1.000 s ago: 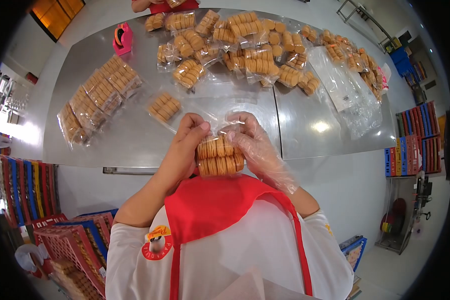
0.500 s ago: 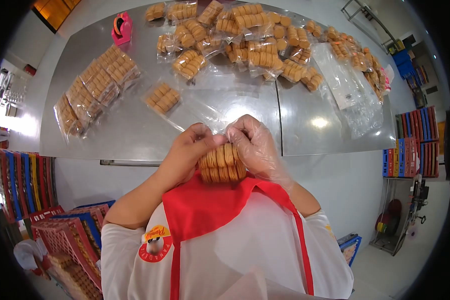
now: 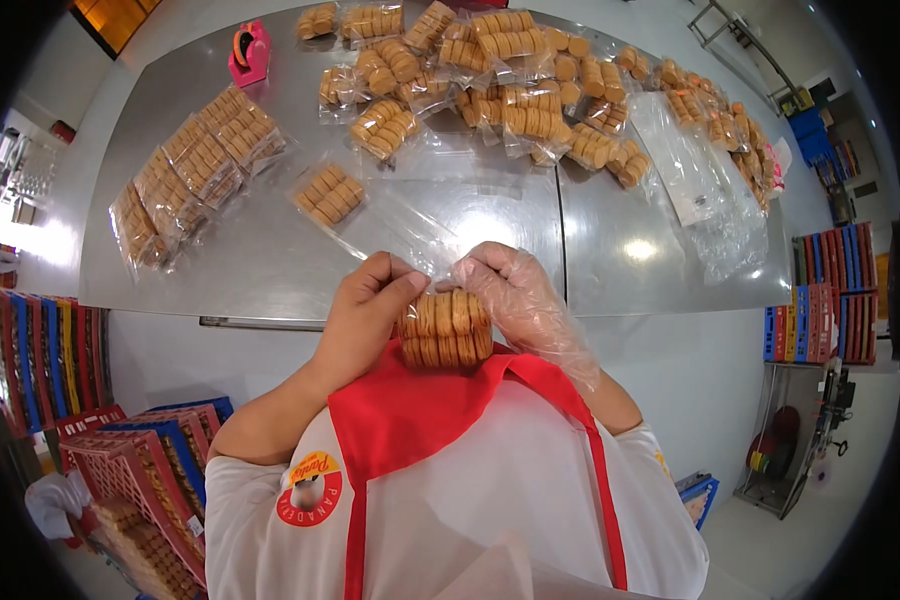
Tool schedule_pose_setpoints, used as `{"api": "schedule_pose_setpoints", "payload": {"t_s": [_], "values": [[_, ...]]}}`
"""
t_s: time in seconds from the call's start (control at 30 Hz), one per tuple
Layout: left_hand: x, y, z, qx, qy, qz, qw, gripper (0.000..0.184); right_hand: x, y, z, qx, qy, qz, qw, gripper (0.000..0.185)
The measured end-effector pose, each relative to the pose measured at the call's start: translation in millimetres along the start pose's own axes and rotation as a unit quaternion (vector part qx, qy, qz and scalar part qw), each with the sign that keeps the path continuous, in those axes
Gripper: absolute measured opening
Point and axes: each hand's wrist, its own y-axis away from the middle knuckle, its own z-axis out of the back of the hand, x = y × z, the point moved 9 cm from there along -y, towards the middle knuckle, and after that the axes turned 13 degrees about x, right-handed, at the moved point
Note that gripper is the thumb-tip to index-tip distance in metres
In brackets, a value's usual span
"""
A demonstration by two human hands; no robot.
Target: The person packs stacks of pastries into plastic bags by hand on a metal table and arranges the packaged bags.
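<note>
A bagged cookie pack (image 3: 445, 330) is being held just off the near edge of the bench (image 3: 630, 285), against the red apron (image 3: 410, 410). Its top film is being pinched by the bare left hand (image 3: 370, 305) and the gloved right hand (image 3: 518, 298), both kept narrow. Compared with a second ago, the fingertips are being held closer together, by which the loose film seems to be being gathered; whether the bag is being closed cannot be told. No change of place is being shown by the row of packs (image 3: 198, 160) along the left edge or the heap of packs (image 3: 530, 110) toward the far edge.
</note>
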Motion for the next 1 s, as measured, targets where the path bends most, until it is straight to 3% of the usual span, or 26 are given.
{"api": "schedule_pose_setpoints", "payload": {"t_s": [0.03, 0.1, 0.17, 0.3, 0.4, 0.5, 0.6, 0.7, 0.8, 1.0], "values": [[-16.9, 0.9, 2.3, -0.008, -0.127, -0.053, 0.99, 0.014, -0.5, 0.2, 0.7, 0.0, -0.011, 0.004, 1.0, 0.02], [-49.6, 8.1, -5.5, -0.022, -0.372, -0.154, 0.915, 0.018, 0.4, 1.4, 1.8, -0.001, -0.008, 0.009, 1.0, 0.018], [-47.3, 8.5, -2.1, -0.004, -0.341, -0.124, 0.932, 0.021, 3.0, 3.5, 2.2, -0.003, 0.019, 0.011, 1.0, 0.015], [-36.0, 10.1, 1.7, 0.002, -0.296, -0.131, 0.946, 0.019, -7.5, 0.0, -3.4, 0.034, -0.101, 0.038, 0.994, 0.007], [5.2, 5.8, 9.6, 0.028, -0.04, -0.016, 0.999, 0.011, -13.2, -2.9, -5.7, 0.057, -0.124, 0.029, 0.99, 0.011], [9.8, 4.0, 7.0, 0.025, 0.108, -0.09, 0.99, 0.006, -19.5, -4.8, -4.9, 0.064, -0.108, -0.003, 0.992, 0.013], [8.7, 8.9, 4.8, -0.005, 0.141, -0.044, 0.989, 0.009, -22.6, -10.2, -7.6, 0.078, -0.091, -0.031, 0.992, 0.014], [20.3, 9.6, 3.5, 0.074, 0.115, 0.027, 0.99, 0.02, -19.2, -7.4, -11.4, 0.086, -0.104, -0.094, 0.986, 0.016], [9.1, 17.8, 1.3, 0.093, 0.05, 0.05, 0.993, 0.025, -19.9, -5.9, -11.6, 0.087, -0.08, -0.132, 0.984, 0.02], [-22.8, 28.5, -5.4, 0.138, -0.28, -0.019, 0.95, 0.042, -27.0, 3.8, -15.6, 0.14, -0.093, -0.097, 0.981, 0.028]]}}
